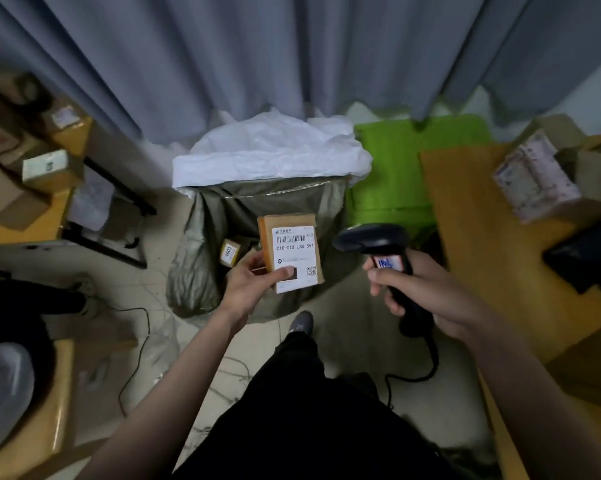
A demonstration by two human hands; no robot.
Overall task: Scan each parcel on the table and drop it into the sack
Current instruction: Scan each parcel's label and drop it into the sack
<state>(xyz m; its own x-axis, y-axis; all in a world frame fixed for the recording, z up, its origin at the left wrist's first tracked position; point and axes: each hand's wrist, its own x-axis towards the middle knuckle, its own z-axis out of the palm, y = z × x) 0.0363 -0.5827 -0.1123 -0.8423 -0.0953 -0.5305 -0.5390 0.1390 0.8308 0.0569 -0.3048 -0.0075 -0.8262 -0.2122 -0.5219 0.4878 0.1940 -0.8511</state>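
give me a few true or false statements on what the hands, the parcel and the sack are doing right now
1. The left hand holds a brown parcel with its printed label facing the camera. True.
2. The right hand is empty. False: it grips a black scanner.
3. The held parcel is above the open sack. True.
4. The sack has nothing in it. False: a small yellow box marked 4003 lies inside.
5. The scanner is cordless. False: a black cable runs down from its handle.
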